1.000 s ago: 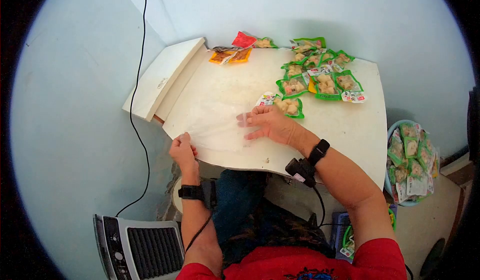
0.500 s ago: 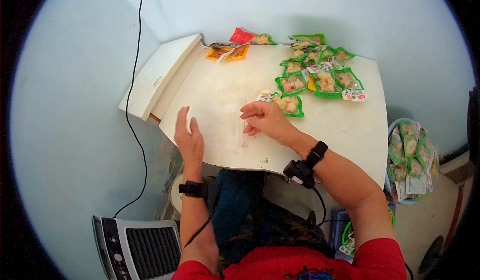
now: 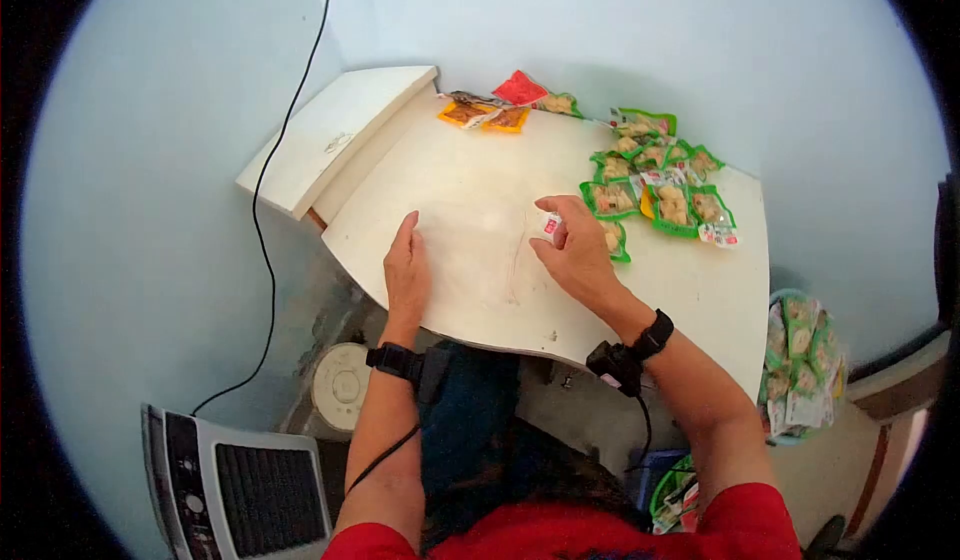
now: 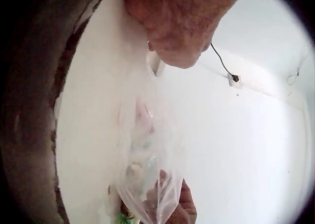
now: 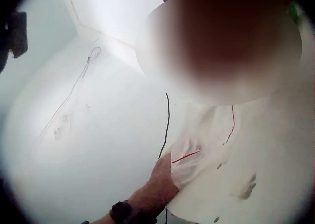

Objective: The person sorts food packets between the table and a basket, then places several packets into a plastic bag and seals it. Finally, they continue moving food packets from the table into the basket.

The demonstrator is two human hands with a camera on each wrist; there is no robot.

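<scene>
A clear plastic bag [image 3: 470, 250] with a thin red line near one edge spans the gap between the hands above the white table [image 3: 680, 300]. At its left side, the left hand [image 3: 408, 275] has its fingers fairly straight and touches the film; the right wrist view also shows this hand [image 5: 160, 179] against the bag [image 5: 189, 160]. By the red-lined edge is the right hand [image 3: 583, 260], thumb and fingers spread apart, with a packet's white label visible between them. Through the film in the left wrist view, part of the right hand [image 4: 184, 204] appears.
Several green-edged food packets [image 3: 672, 208] lie at the table's right back. Orange packets [image 3: 485, 117] and a red one [image 3: 520, 88] are at the back edge. A full tub of packets [image 3: 800, 360] stands right of the table, a raised white board [image 3: 335, 140] at left.
The left hand has gone from gripping the bag's near-left corner to straighter fingers along its side. The right hand's thumb and fingers have spread wider. The head view has shifted.
</scene>
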